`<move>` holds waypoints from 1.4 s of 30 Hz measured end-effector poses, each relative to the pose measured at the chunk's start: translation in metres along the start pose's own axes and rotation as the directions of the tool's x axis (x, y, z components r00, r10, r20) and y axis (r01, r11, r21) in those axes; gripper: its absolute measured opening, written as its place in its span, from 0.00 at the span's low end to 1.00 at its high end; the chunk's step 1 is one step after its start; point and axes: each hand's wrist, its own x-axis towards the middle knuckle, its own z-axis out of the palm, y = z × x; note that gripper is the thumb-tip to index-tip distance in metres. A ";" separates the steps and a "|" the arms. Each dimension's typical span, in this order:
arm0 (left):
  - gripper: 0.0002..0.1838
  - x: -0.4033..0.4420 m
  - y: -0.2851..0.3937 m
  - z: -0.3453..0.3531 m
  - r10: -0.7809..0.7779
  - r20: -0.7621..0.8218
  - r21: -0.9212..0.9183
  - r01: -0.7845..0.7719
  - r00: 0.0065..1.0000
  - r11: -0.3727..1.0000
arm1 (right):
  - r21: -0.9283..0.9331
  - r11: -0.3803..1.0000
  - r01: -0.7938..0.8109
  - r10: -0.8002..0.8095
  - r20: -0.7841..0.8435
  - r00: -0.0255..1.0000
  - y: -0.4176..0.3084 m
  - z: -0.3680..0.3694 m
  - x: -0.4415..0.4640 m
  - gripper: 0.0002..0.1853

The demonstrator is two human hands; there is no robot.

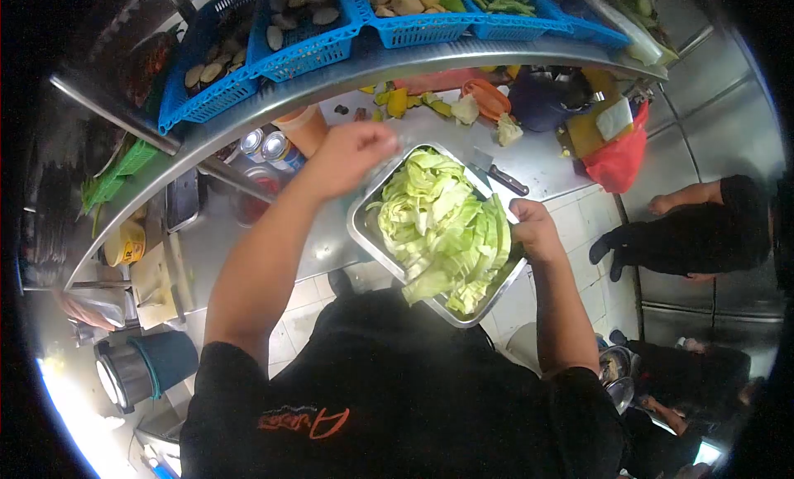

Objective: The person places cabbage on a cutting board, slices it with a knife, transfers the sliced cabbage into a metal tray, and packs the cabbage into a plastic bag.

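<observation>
A rectangular metal tray [361, 231] heaped with cut green cabbage [438, 214] is at the front edge of the steel counter, close to my body. My right hand [538, 229] grips the tray's right side. Above the tray's upper left corner is my left hand [351, 155], its fingers curled together; whether anything small is between them is hidden. A knife with a dark handle [508, 180] lies on the counter just beyond the tray's upper right side.
Blue baskets [306, 53] of vegetables line the shelf overhead. Cans [277, 147], an orange container [304, 125], a red bag [619, 161] and vegetable pieces are on the counter [546, 161]. Other people [703, 231] are at the right. Bins [165, 359] stand lower left.
</observation>
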 end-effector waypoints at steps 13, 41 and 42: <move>0.22 -0.143 -0.045 0.069 -0.017 -0.375 0.065 0.045 0.927 0.997 | 0.176 0.983 -0.046 0.076 -0.167 0.983 0.043 0.030 0.030 0.10; 0.09 -0.021 0.006 0.021 -0.009 -0.329 0.333 0.125 0.944 0.935 | -0.295 0.930 0.218 -0.134 0.281 0.950 0.011 0.086 0.038 0.34; 0.10 -0.021 0.010 0.028 0.006 -0.299 0.391 0.117 0.954 0.913 | -0.313 0.908 0.279 -0.184 0.300 0.936 0.016 0.086 0.042 0.35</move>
